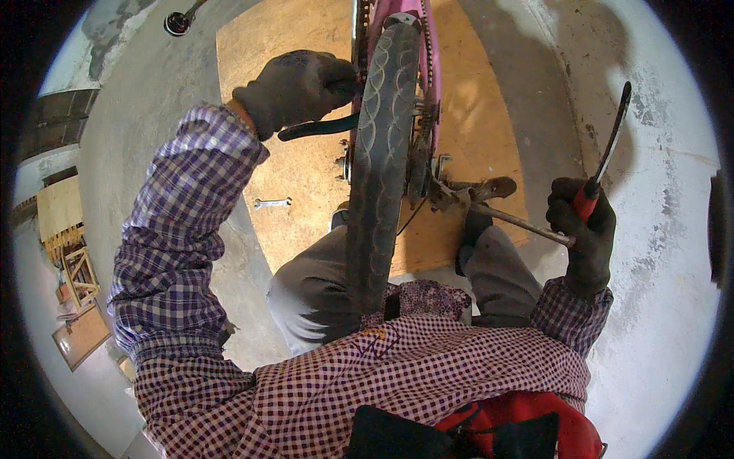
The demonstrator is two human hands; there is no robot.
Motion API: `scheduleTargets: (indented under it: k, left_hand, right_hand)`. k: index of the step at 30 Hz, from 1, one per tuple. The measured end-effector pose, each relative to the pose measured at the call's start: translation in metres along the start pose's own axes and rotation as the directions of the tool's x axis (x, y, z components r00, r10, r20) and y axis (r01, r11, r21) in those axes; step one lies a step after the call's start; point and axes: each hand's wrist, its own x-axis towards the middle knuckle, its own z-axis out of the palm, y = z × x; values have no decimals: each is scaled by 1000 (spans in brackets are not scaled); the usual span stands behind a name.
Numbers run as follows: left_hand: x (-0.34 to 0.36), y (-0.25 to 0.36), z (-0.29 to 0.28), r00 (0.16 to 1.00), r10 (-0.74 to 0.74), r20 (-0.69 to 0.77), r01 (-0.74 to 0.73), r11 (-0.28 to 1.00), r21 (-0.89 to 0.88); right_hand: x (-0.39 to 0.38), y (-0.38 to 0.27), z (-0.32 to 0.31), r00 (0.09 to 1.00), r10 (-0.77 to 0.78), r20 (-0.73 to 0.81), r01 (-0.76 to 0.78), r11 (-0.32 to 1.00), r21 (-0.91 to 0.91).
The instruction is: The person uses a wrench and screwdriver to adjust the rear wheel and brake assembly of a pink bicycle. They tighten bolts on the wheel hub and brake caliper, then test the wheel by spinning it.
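Observation:
A bicycle's black tyre (386,115) stands on edge between my knees, with the pink frame (433,84) running up both sides of it. My left hand (302,88), in a dark glove, has its fingers closed at the tyre's left edge by the frame. Whatever the fingertips grip is hidden. Just under that hand, a black curved bar (317,128) juts left from the wheel. My gloved right hand (589,241) is raised at the right, closed round a long tool with a red handle (586,200), probably a screwdriver. Its narrow dark shaft points upward, away from the bicycle.
An open-ended wrench (273,203) lies on the brown board (298,237) left of the wheel. A metal rod (527,224) sticks out rightward from the axle area, its end beside my right hand. A whitish wall (657,206) rises at the right. Wooden pieces (80,275) stand far left.

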Motion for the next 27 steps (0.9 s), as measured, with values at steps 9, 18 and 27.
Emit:
scheduleTargets:
  k: [9, 18, 27]
  left_hand:
    - [-25, 35, 39, 902, -132, -411, 276, 908, 315]
    - [-28, -4, 31, 932, -30, -361, 80, 989, 124]
    - [-44, -1, 22, 953, -151, -263, 174, 983, 64]
  right_hand:
    - [-5, 14, -4, 1000, 19, 0, -19, 997, 69]
    - [-2, 14, -1, 1000, 20, 5, -20, 999, 35]
    - [-2, 20, 8, 998, -11, 57, 4, 994, 112]
